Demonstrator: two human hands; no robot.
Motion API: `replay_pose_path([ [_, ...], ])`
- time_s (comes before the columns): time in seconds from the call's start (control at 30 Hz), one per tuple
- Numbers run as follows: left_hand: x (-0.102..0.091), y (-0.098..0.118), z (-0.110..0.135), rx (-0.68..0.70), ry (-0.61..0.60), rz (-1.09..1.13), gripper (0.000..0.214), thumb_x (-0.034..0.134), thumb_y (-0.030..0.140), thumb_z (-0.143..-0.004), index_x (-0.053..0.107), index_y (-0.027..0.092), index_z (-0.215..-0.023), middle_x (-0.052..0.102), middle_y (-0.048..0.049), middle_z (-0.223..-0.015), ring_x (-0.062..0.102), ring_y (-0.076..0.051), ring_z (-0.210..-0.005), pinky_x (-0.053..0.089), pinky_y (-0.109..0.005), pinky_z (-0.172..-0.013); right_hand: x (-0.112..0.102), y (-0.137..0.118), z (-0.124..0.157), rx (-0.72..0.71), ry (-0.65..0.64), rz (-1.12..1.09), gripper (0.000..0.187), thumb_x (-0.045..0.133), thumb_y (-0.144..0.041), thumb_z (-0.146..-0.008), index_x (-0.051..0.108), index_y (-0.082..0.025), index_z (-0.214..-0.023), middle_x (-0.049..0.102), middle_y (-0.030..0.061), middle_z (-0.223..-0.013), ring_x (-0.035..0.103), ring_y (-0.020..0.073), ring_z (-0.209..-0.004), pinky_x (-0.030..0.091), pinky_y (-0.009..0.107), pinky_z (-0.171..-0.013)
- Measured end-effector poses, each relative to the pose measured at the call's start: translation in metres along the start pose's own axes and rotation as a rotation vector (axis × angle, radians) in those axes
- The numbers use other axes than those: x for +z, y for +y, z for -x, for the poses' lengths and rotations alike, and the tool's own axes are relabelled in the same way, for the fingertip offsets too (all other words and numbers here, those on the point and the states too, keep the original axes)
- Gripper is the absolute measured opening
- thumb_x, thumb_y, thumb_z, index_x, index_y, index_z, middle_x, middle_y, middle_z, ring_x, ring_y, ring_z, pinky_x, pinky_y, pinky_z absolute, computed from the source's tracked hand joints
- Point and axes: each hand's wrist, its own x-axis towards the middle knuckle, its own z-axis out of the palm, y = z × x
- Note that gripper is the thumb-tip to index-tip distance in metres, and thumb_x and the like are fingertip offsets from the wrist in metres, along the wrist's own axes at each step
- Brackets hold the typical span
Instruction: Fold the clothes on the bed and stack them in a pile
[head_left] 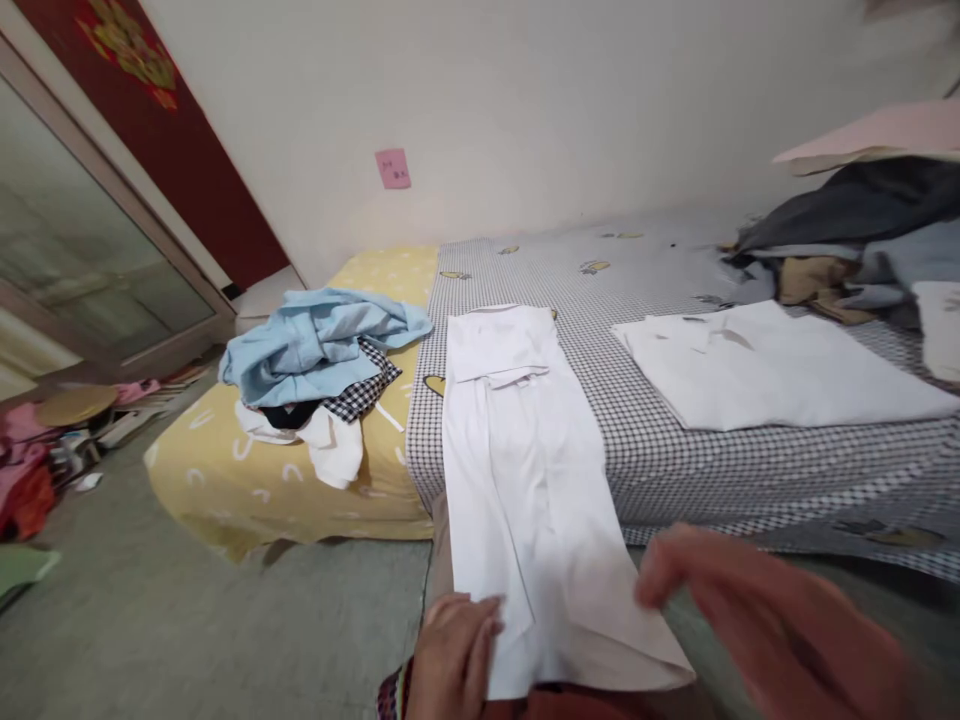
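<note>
A long white garment [525,470], folded into a narrow strip, lies from the checked bedsheet [652,440] down over the bed's edge toward me. My left hand [454,650] rests on its near left corner, fingers bent onto the cloth. My right hand [757,620] hovers just right of the garment's near end, blurred by motion, holding nothing that I can see. A second white garment [772,375] lies folded flat on the bed to the right.
A heap of light blue, checked and white clothes [322,365] sits on a yellow mattress [300,480] at left. Dark and tan clothing [847,245] is piled at the back right. Clutter [45,450] lines the floor by a glass door [82,240].
</note>
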Motion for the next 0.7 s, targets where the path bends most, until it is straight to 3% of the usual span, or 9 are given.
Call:
replay_pose_path([
  [0.1, -0.013, -0.005, 0.005, -0.189, 0.143, -0.029, 0.025, 0.048, 0.028, -0.1, 0.071, 0.024, -0.109, 0.075, 0.0004, -0.074, 0.072, -0.015, -0.072, 0.059, -0.026, -0.07, 0.003, 0.024, -0.029, 0.047, 0.163, -0.031, 0.033, 0.064, -0.058, -0.079, 0.074, -0.03, -0.095, 0.07, 0.0035, -0.075, 0.067, 0.0229, -0.074, 0.056, 0.039, -0.075],
  [0.17, -0.017, -0.008, 0.007, -0.228, 0.168, -0.072, 0.024, 0.05, 0.029, -0.099, 0.072, 0.025, -0.107, 0.076, -0.0003, -0.078, 0.071, -0.015, -0.071, 0.058, -0.026, -0.068, 0.008, 0.046, -0.034, 0.173, 0.204, -0.081, 0.037, 0.068, -0.059, -0.075, 0.074, -0.026, -0.09, 0.069, 0.0036, -0.073, 0.067, 0.0225, -0.069, 0.057, 0.039, -0.072],
  [0.27, -0.014, -0.009, 0.009, -0.238, 0.16, -0.133, 0.025, 0.05, 0.027, -0.099, 0.071, 0.026, -0.113, 0.078, -0.0037, -0.099, 0.073, -0.017, -0.088, 0.06, -0.03, -0.078, 0.023, 0.07, -0.024, 0.373, 0.037, -0.209, 0.041, 0.07, -0.057, -0.072, 0.074, -0.023, -0.095, 0.075, 0.008, -0.089, 0.072, 0.0256, -0.078, 0.059, 0.042, -0.078],
  [0.33, -0.007, -0.009, 0.011, -0.265, 0.129, -0.162, 0.03, 0.049, 0.025, -0.099, 0.066, 0.026, -0.124, 0.075, -0.0067, -0.112, 0.071, -0.019, -0.103, 0.061, -0.032, -0.087, 0.041, 0.072, -0.015, 0.404, -0.118, -0.27, 0.042, 0.07, -0.053, -0.074, 0.074, -0.024, -0.103, 0.076, 0.0111, -0.108, 0.072, 0.0301, -0.099, 0.057, 0.045, -0.09],
  [0.43, 0.005, -0.009, 0.015, -0.286, 0.075, -0.212, 0.038, 0.051, 0.024, -0.098, 0.058, 0.026, -0.135, 0.067, -0.0108, -0.126, 0.067, -0.021, -0.115, 0.06, -0.037, -0.093, 0.074, 0.064, -0.011, 0.38, -0.292, -0.309, 0.049, 0.066, -0.046, -0.08, 0.067, -0.031, -0.126, 0.07, 0.0099, -0.129, 0.057, 0.03, -0.132, 0.05, 0.046, -0.102],
  [0.5, 0.012, -0.009, 0.018, -0.276, 0.037, -0.233, 0.041, 0.052, 0.024, -0.097, 0.056, 0.027, -0.137, 0.064, -0.0116, -0.131, 0.064, -0.023, -0.119, 0.059, -0.04, -0.095, 0.097, 0.06, -0.016, 0.399, -0.376, -0.334, 0.057, 0.065, -0.043, -0.082, 0.059, -0.034, -0.138, 0.061, 0.0087, -0.143, 0.049, 0.0272, -0.14, 0.046, 0.044, -0.107],
  [0.6, 0.017, -0.01, 0.022, -0.305, 0.015, -0.222, 0.04, 0.051, 0.024, -0.097, 0.057, 0.027, -0.137, 0.062, -0.0114, -0.134, 0.062, -0.024, -0.123, 0.058, -0.044, -0.098, 0.126, 0.067, -0.027, 0.472, -0.377, -0.319, 0.07, 0.07, -0.041, -0.074, 0.053, -0.029, -0.141, 0.05, 0.011, -0.152, 0.053, 0.0273, -0.132, 0.046, 0.042, -0.105],
  [0.7, 0.021, -0.009, 0.028, -0.385, 0.043, -0.187, 0.038, 0.048, 0.025, -0.099, 0.058, 0.027, -0.135, 0.06, -0.0114, -0.137, 0.06, -0.025, -0.126, 0.055, -0.047, -0.101, 0.143, 0.08, -0.031, 0.571, -0.331, -0.335, 0.078, 0.075, -0.045, -0.069, 0.051, -0.023, -0.14, 0.064, 0.0125, -0.128, 0.066, 0.0268, -0.104, 0.053, 0.042, -0.089],
])
